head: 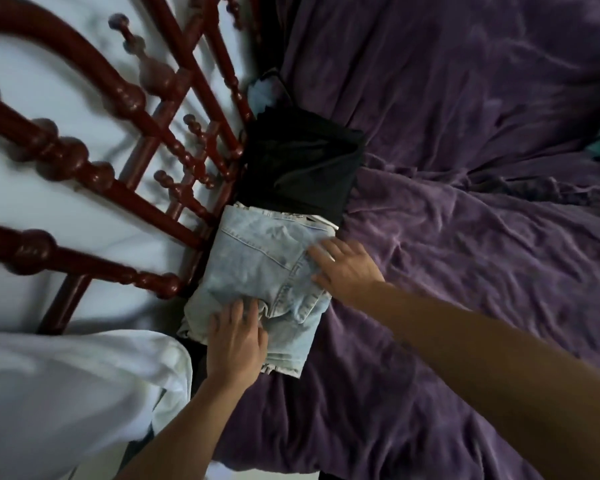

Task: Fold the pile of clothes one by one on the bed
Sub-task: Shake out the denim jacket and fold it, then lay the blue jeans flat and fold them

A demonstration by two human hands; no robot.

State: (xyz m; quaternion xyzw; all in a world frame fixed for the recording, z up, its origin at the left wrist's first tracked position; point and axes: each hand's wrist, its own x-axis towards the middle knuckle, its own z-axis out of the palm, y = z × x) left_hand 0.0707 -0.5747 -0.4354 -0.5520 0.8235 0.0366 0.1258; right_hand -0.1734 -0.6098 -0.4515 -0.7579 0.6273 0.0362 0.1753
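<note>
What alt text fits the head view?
The left hand and right hand rest on folded light-blue jeans lying on a purple bedspread. A folded black garment sits just beyond the jeans, beside a dark red wooden bed frame.

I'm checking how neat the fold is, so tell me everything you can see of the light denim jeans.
The jeans are pale, washed-out blue denim, folded into a compact rectangle, with a back pocket, stitched seams and a frayed hem showing. They lie flat on the purple bedcover beside the dark red wooden bed frame, their far edge meeting a folded black garment. The left hand rests on the near part, and the right hand presses the right edge, fingers fairly straight.
</note>
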